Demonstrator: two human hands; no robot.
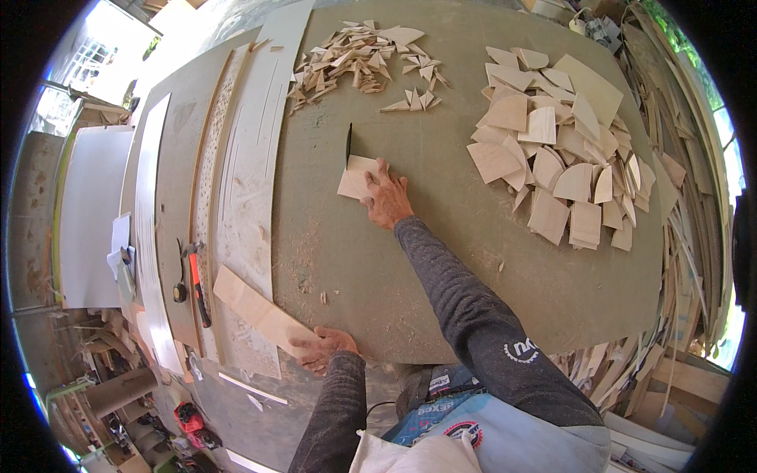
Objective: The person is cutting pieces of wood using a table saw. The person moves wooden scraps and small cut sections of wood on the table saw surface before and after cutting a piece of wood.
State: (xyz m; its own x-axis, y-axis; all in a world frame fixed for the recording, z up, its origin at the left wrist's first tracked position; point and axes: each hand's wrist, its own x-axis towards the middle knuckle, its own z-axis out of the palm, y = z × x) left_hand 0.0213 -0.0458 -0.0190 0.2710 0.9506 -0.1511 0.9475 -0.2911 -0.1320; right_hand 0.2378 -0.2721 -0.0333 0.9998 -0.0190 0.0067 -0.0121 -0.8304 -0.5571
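Head view: the right hand is pressing flat on a small plywood piece, fingers spread over its near edge rather than curled round it, and is feeding it toward the saw blade that is standing up through the table. The piece is lying flat on the table, its far edge touching or just beside the blade; I cannot tell whether the cut is under way. The left hand is resting at the table's near edge, fingers closed over the end of a long plywood strip that is lying slantwise there.

To do this well, judging from the picture, the right hand is needing to keep the fingertips well to the side of the blade line, pushing the piece flat and straight so it is not twisting. The piece is small, so the fingers are working near the blade; steady pressure seems wise.

Cut offcuts are piling beyond the blade, and larger blanks are lying in a heap to the right. An orange-handled tool is lying to the left, well apart.
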